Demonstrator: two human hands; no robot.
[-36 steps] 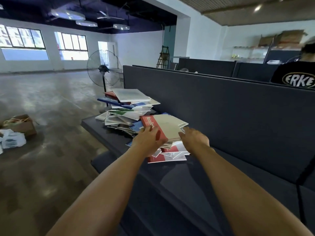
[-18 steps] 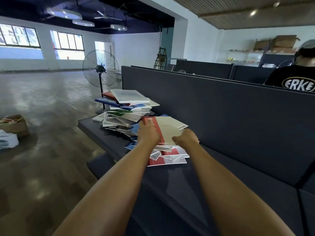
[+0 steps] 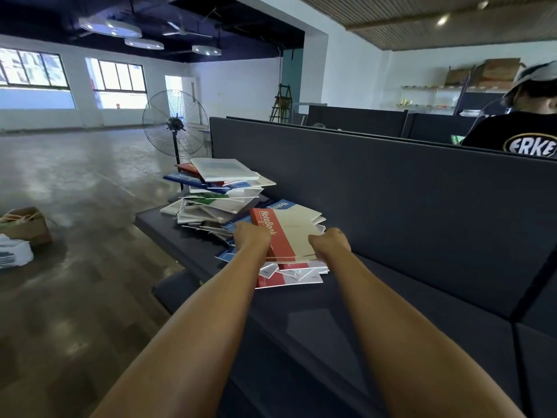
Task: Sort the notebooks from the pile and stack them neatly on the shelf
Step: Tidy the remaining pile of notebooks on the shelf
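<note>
Dark navy padded shelf [image 3: 376, 312] at frame centre: left hand [image 3: 251, 238] and right hand [image 3: 330, 244] clasping red-and-cream notebook [image 3: 289, 229] atop small stack; messy paper notebook pile [image 3: 217, 191] just beyond, mostly unsorted.

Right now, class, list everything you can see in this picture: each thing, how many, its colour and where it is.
red-spined notebook: one, red and cream, held atop the near stack
messy notebook pile: many, blue, red, green, white, far end of the shelf
shelf: one, dark grey, against the partition
fan: one, black, on the floor behind the pile
cardboard box: one, brown, floor at left
seated person: one, black shirt, behind the partition
left hand: grips the notebook's spine
right hand: grips its near edge
</note>
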